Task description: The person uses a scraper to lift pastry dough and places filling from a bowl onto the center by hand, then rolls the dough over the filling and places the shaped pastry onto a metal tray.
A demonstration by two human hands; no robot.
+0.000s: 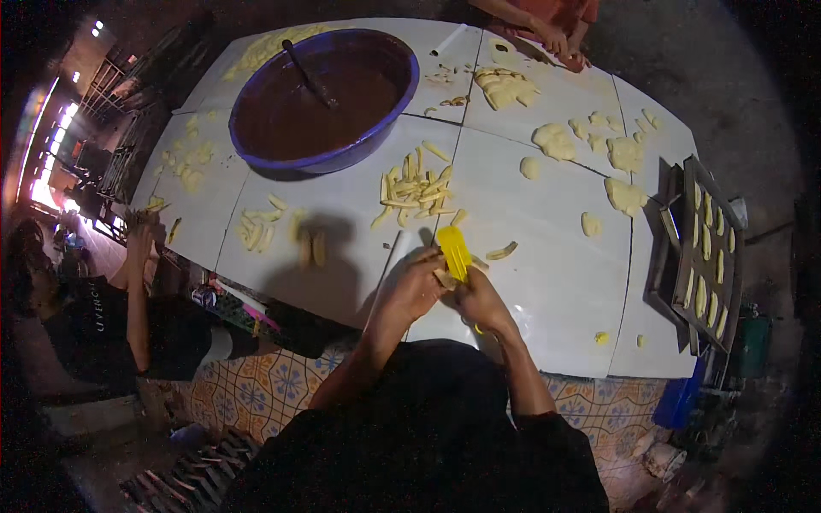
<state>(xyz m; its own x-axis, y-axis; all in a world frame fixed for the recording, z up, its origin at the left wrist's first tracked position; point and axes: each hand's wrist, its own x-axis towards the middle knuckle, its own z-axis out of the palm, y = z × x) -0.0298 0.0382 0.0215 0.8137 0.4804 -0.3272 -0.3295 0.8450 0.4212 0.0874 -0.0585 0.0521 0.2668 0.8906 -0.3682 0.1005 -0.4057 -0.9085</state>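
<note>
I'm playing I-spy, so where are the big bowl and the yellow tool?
Big bowl (363, 148): head view, on its outer wall.
Yellow tool (452, 246): head view, on its broad end.

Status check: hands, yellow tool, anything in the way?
Left hand and right hand close together at yellow tool. Exact grips partly hidden. Nearest clutter: pale strip pile beyond, loose strip to the right.

Pinkish glare (47, 195) at far left breaks the general dimness.
</note>
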